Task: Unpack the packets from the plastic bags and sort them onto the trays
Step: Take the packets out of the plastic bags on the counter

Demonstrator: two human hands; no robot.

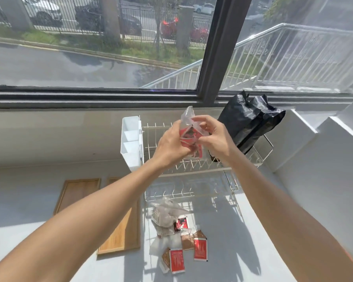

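Head view: left hand (172, 147) and right hand (213, 137) both grip bag (189, 127); spread mouth wide, tip packets (190, 137) out over trays (77, 192).

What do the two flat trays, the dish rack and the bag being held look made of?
Trays: apparently wood or bamboo, with a matte tan grain and a raised rim. Dish rack: thin metal wire, seemingly white-coated. Bag: clear thin plastic film, crinkled and glossy, with red packets visible through it.
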